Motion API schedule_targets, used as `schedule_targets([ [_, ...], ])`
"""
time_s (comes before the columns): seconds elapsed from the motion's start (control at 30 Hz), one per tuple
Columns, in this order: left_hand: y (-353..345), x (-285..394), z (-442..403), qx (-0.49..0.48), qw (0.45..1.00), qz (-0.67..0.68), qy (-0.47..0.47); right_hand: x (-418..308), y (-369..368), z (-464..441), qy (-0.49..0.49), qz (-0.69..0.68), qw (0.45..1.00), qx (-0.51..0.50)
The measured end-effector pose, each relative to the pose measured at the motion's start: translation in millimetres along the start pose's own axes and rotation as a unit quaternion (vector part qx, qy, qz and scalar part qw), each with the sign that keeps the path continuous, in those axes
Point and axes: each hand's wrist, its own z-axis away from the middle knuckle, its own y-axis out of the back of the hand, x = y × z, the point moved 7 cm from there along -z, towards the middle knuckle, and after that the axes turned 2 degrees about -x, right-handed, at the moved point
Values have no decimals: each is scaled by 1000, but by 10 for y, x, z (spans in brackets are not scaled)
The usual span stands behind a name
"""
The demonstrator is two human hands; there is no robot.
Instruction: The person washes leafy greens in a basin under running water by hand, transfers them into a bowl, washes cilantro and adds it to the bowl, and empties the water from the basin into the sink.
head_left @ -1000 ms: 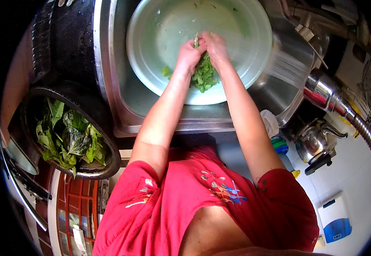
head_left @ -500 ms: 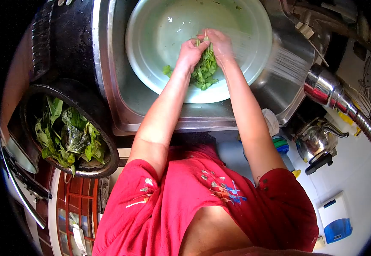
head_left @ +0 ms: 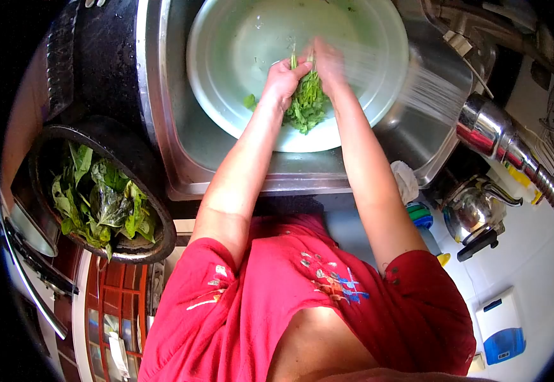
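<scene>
Holding greens [head_left: 307, 108], the left hand [head_left: 281, 83] overhangs a water-filled basin [head_left: 202, 83].

Bunch of leafy greens [head_left: 306, 109]: lt-grn stems in L hand [head_left: 280, 83], tips twd far side, jagged leaves twd near rim, w/in pale basin [head_left: 208, 95].

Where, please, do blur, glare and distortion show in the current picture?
Head view: the right hand is blurred, the left hand sharper; head view: the water spray smears into streaks; head view: bright highlights on the chrome sprayer; head view: fisheye framing with dark corners.
</scene>
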Motion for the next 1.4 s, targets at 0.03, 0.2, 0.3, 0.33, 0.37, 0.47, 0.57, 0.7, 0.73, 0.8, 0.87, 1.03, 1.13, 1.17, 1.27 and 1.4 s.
schedule_targets([
  [0.03, 8, 0, -2, -1, 1000, 4, 3, -21, -14, 59, -23, -105, 994, -10],
  [0.2, 47, -71, -37, -24, 998, 58, 25, -30, 58, 164, -3, -178, 984, -4],
  [0.3, -74, -36, 45, -58, 994, 76, 52, -85, 68, 208, 44, -73, 996, -2],
  [0.33, -122, -19, 69, -71, 993, 76, 58, -65, 62, 188, 32, -60, 998, 3],
  [0.37, -119, -22, 62, -69, 993, 75, 53, -47, 60, 176, 20, -46, 999, 9],
  [0.47, -109, -39, 38, -65, 995, 56, 43, -123, 22, 185, -19, 14, 999, -46],
  [0.57, -94, -27, 33, -68, 996, 24, 46, -353, 16, 450, -109, -93, 990, -5],
  [0.7, -70, -24, 23, -88, 994, 22, 67, -155, 33, 273, -23, -129, 991, -33],
  [0.73, -69, -35, 21, -86, 993, 29, 72, -197, 1, 285, -14, -166, 984, -57],
  [0.8, -72, -6, 32, -80, 994, 31, 69, -231, -36, 276, 8, -203, 974, -101],
  [0.87, -96, 74, 73, -72, 996, 23, 52, -205, -32, 244, 31, -204, 969, -137],
  [1.03, -40, 151, 11, -66, 998, -22, 2, -181, -16, 294, -8, -181, 970, -163],
  [1.13, -33, 231, 29, -55, 998, -7, 12, -272, 39, 339, -13, -240, 962, -133],
  [1.17, -26, 235, 31, -51, 998, -4, 18, -333, 47, 367, -14, -273, 953, -127],
  [1.27, 42, 247, -43, -17, 999, -40, -26, -464, 51, 463, -7, -28, 996, -82],
  [1.4, 127, 176, -109, -18, 999, 29, -21, -320, 165, 336, 30, 4, 998, -47],
])
